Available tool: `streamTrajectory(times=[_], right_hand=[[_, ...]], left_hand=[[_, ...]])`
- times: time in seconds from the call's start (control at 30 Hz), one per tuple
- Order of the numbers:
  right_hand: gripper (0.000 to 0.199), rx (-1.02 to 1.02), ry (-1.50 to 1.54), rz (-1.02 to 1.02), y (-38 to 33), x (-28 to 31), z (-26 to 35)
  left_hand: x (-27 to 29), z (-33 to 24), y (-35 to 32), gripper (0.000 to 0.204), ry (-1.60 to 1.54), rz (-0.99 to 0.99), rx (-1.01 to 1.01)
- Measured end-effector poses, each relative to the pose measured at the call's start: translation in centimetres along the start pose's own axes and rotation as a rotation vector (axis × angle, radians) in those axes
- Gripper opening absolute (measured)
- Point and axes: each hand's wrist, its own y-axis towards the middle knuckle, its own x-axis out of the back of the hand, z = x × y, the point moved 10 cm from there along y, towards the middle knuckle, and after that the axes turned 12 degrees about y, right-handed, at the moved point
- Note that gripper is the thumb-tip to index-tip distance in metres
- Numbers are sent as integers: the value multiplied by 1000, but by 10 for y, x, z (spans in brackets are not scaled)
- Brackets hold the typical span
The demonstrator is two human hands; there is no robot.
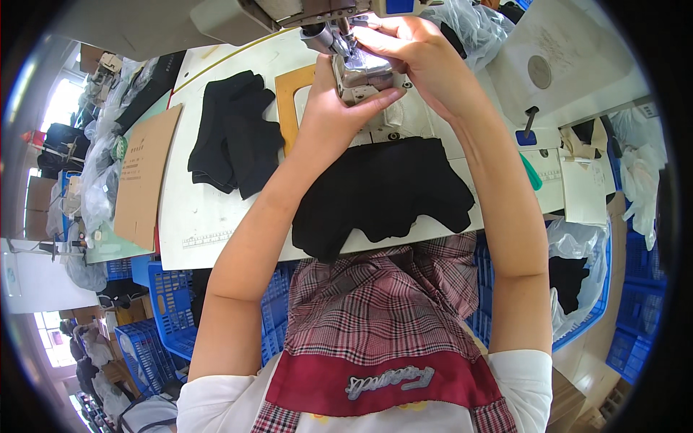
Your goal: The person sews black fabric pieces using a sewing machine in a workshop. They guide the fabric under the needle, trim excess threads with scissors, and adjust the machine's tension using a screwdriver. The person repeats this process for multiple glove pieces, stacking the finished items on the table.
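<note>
Both my hands are at the head of a sewing machine [339, 32], around its metal needle and presser parts. My left hand [336, 112] lies along the near left side of the shiny machine bed [367, 73], its thumb stretched apart to the right; its other fingertips are partly hidden. From the right, my right hand [415, 50] reaches in beside the needle, fingers bent together; anything pinched there is too small to make out. Below them a black fabric piece [382, 184] lies loose over the table's front edge, with neither hand on it.
Folded black fabric pieces [234, 133] lie left on the white table [209, 216], beside a yellowish board [289, 94]. A cardboard sheet [148, 173] stands farther left. Blue crates [170, 303] sit below the table. On the right are a teal-handled tool [531, 173] and a plastic-lined crate [588, 289].
</note>
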Motion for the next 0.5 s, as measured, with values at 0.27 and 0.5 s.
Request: streamTrajectory(times=[0.27, 0.5], right_hand=[[31, 12, 76, 38, -2, -7, 5], [32, -77, 39, 78, -5, -7, 2]], left_hand=[[-1, 0, 1, 64, -28, 9, 5], [-3, 3, -1, 71, -27, 89, 68]])
